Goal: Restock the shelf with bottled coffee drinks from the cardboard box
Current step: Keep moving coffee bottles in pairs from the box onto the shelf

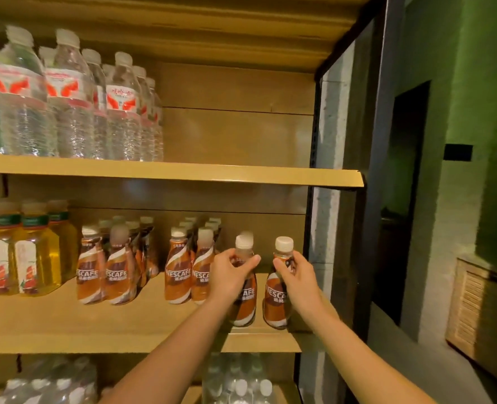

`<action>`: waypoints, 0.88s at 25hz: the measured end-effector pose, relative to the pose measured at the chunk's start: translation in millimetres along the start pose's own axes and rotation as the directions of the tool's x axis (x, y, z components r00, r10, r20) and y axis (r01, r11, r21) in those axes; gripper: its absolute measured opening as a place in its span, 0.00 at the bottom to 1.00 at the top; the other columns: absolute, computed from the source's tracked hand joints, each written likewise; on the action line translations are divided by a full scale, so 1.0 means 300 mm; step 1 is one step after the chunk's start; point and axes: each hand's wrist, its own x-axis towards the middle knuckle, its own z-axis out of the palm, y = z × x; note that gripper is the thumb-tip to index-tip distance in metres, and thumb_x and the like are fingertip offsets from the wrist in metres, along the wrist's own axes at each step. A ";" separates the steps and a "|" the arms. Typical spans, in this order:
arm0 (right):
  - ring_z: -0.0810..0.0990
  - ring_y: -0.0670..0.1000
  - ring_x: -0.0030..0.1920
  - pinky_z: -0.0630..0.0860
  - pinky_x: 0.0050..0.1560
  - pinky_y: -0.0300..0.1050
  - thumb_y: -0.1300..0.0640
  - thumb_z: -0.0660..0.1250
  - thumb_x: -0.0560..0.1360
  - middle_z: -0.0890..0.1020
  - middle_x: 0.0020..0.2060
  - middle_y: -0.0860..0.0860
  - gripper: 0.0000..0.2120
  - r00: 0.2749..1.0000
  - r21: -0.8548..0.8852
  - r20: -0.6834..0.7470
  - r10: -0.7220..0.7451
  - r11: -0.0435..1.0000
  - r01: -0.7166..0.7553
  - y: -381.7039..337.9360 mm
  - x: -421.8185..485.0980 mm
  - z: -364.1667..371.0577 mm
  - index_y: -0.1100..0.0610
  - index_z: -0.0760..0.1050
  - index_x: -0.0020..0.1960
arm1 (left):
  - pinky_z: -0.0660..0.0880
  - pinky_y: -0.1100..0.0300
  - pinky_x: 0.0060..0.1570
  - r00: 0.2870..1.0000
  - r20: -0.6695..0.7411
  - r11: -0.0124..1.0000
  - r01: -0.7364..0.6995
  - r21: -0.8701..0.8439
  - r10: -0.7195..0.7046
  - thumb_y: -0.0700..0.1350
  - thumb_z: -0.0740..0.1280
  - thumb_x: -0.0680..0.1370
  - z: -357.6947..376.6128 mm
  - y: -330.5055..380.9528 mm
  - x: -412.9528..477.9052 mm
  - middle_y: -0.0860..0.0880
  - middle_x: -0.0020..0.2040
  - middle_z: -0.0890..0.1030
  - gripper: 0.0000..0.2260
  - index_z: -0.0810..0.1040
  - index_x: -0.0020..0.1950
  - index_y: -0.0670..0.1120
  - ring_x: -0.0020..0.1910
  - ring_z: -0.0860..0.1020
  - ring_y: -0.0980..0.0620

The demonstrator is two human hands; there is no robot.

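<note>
Two brown-and-orange coffee bottles with white caps stand at the right end of the middle shelf (66, 322). My left hand (231, 271) grips the neck of the left bottle (245, 301). The neck of the right bottle (276, 304) is held in my right hand (292, 269). Both bottles are upright near the shelf's front edge. More coffee bottles (180, 275) stand in rows to the left, with another group (116, 269) beyond them. The cardboard box is out of view.
Yellow drink bottles (28, 258) fill the left of the middle shelf. Water bottles (66, 97) stand on the upper shelf, whose right half is bare. More water bottles (241, 386) sit on the lower shelf. A black frame post (314, 199) bounds the shelves on the right.
</note>
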 end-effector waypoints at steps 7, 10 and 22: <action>0.79 0.45 0.52 0.75 0.49 0.37 0.56 0.63 0.77 0.79 0.48 0.46 0.07 1.000 -0.005 0.020 -0.017 1.000 0.018 0.075 0.121 0.009 0.46 0.70 0.53 | 0.75 0.60 0.48 0.997 -0.080 0.999 -0.023 0.026 0.025 0.49 0.71 0.73 0.062 -0.063 0.095 0.50 0.45 0.82 0.10 0.79 0.51 0.47 0.48 0.80 0.53; 0.79 0.45 0.50 0.74 0.47 0.35 0.56 0.63 0.78 0.78 0.47 0.44 0.07 1.000 0.027 0.016 -0.021 0.999 0.021 0.097 0.138 0.015 0.45 0.69 0.52 | 0.77 0.59 0.47 0.989 -0.130 0.996 -0.066 0.064 0.074 0.52 0.71 0.72 0.096 -0.077 0.095 0.51 0.44 0.83 0.13 0.79 0.52 0.46 0.46 0.81 0.55; 0.77 0.52 0.59 0.74 0.59 0.53 0.40 0.66 0.72 0.79 0.58 0.48 0.27 0.978 -0.561 0.115 0.177 0.823 -0.083 0.276 0.027 -0.026 0.51 0.66 0.66 | 0.74 0.53 0.58 0.955 0.229 0.886 0.064 0.459 -0.187 0.53 0.73 0.70 0.032 -0.249 -0.021 0.49 0.60 0.79 0.27 0.70 0.65 0.47 0.57 0.77 0.49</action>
